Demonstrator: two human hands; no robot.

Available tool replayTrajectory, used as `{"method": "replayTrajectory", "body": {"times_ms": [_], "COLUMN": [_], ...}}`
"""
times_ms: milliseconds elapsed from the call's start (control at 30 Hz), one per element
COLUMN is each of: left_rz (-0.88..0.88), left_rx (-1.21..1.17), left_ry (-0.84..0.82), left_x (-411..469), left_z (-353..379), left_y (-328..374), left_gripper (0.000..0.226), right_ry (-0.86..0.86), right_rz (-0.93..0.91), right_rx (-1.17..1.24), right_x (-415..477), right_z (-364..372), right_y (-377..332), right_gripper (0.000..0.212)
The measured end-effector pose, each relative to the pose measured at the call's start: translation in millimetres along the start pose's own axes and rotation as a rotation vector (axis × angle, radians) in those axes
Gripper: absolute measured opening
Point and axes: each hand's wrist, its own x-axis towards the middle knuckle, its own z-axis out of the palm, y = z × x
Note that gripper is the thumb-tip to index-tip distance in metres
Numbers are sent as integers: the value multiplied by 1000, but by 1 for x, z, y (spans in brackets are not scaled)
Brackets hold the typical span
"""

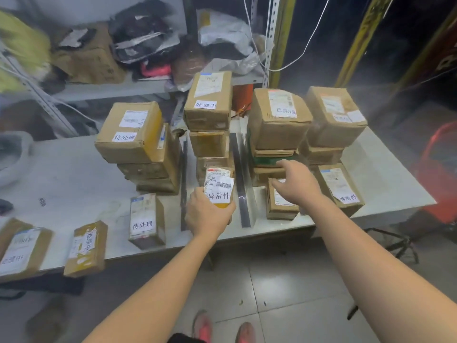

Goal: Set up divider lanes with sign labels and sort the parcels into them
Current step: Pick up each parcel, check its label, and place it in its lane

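My left hand (207,216) grips a small cardboard parcel (218,185) with a white label, held over the lane between two metal divider strips (183,184) (241,179). My right hand (295,180) hovers with fingers spread over a small box (280,206) in the lane to the right. Behind stand stacks of labelled boxes: a left stack (138,142), a middle stack (209,112), a right stack (278,120) and a far-right stack (335,115). A flat labelled box (342,186) lies at the right.
On the grey table (74,174), loose parcels wait at the front left: an upright box (146,220), a tilted one (86,247) and one at the edge (21,251). Shelves with bags stand behind. A red stool (440,174) sits at the right.
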Motion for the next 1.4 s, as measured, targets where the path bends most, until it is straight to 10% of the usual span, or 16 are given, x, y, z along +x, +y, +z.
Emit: {"method": "replayTrajectory", "body": {"times_ms": [667, 1400], "left_rz": [253, 107], "left_rx": [-189, 50], "left_ry": [-1, -135], "left_x": [-42, -105], "left_z": [96, 232], "left_y": [184, 282], "left_gripper": [74, 88], "right_ry": [133, 38], "right_rz": [207, -89], "right_rx": [-102, 50], "right_x": [31, 65], "right_z": [-100, -152], "right_y": [131, 260], "right_gripper": [59, 54]}}
